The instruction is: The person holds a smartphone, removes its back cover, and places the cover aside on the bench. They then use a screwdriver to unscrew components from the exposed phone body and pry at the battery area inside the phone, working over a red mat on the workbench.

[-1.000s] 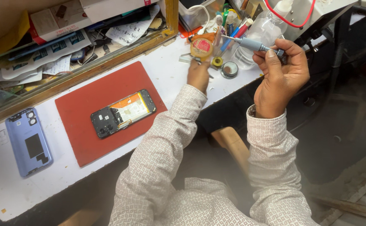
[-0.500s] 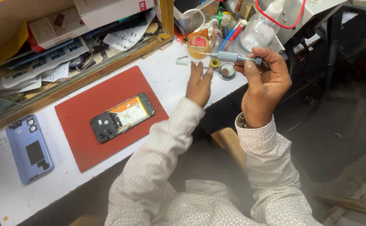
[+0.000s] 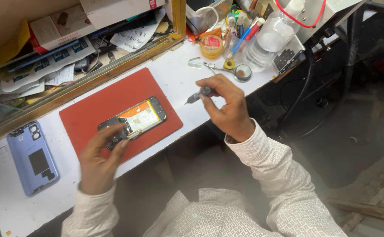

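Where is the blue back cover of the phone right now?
The blue back cover lies flat on the white bench at far left, beside the red mat.

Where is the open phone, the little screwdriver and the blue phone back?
open phone [image 3: 135,119], head view, on its orange middle part.
screwdriver [image 3: 197,95], head view, on its dark shaft near the fingers.
blue phone back [image 3: 32,157], head view, on its flat middle.

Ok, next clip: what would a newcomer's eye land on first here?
Probably the opened phone with its back off, lying on the red mat mid-bench, the left hand touching its near end. Next, the right hand holding a small screwdriver above the white bench. The blue back cover lies at far left.
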Demonstrator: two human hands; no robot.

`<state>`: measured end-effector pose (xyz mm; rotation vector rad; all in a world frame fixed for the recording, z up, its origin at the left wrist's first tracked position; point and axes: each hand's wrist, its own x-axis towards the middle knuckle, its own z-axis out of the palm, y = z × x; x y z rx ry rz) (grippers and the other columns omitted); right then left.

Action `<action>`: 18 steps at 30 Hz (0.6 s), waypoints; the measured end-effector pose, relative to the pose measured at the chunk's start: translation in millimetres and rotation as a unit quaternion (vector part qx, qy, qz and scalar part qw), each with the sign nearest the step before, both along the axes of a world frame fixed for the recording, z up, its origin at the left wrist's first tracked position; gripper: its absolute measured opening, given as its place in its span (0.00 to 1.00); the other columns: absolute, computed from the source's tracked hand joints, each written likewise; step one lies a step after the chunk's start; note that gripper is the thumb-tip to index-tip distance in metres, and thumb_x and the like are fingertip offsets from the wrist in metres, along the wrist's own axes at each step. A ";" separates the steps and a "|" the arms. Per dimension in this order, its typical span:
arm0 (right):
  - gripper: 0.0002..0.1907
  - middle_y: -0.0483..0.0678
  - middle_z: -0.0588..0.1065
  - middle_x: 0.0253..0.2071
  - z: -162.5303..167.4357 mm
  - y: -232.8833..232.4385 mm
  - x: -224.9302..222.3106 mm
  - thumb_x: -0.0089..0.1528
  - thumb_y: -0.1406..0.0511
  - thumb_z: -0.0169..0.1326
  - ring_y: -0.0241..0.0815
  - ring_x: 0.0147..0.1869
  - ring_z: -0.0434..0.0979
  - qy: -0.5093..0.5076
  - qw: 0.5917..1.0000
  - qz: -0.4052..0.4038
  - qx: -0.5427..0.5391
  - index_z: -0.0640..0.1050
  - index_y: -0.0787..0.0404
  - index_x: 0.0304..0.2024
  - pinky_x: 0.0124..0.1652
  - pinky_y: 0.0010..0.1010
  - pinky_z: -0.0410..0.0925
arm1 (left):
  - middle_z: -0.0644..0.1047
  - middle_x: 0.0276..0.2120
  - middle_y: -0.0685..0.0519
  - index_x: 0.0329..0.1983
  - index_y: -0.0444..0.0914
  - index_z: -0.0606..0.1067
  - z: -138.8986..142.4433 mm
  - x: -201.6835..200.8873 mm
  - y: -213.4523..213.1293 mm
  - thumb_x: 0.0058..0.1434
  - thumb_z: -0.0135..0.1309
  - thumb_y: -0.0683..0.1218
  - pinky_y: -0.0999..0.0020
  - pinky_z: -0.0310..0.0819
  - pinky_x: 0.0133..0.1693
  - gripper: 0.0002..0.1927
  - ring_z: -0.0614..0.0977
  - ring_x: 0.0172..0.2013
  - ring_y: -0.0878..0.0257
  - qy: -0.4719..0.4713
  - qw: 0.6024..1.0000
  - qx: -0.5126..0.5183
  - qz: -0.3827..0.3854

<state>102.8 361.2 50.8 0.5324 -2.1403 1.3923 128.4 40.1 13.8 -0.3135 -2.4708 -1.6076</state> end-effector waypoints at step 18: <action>0.22 0.56 0.77 0.44 -35.5 -62.4 -9.0 0.61 0.76 0.62 0.48 0.44 0.82 0.089 0.990 0.004 0.105 0.70 0.65 0.56 0.44 0.32 0.75 | 0.71 0.66 0.44 0.67 0.35 0.68 -42.5 -25.6 -66.2 0.47 0.70 0.51 0.48 0.57 0.69 0.44 0.68 0.69 0.43 0.086 0.974 -0.210 -0.008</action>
